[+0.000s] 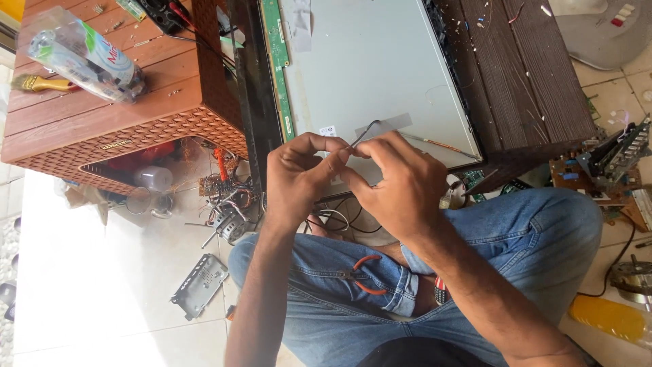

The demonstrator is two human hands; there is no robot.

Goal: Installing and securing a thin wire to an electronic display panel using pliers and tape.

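My left hand (299,175) and my right hand (401,180) meet in front of me, fingertips pinched together on a thin grey wire (365,130) that curves up from between them. The wire's far end is hidden by my fingers. Behind the hands lies a flat display panel (373,61) with a grey metal back and a green circuit strip along its left edge. Red-handled pliers (363,275) rest on my lap, on my blue jeans.
A brown woven plastic stool (115,115) at left carries a clear plastic bottle (85,58) and a paintbrush (37,83). A dark wooden table (536,75) sits at right. Loose wires, a small motor (227,221), a metal bracket (198,285) and circuit boards (604,170) litter the tiled floor.
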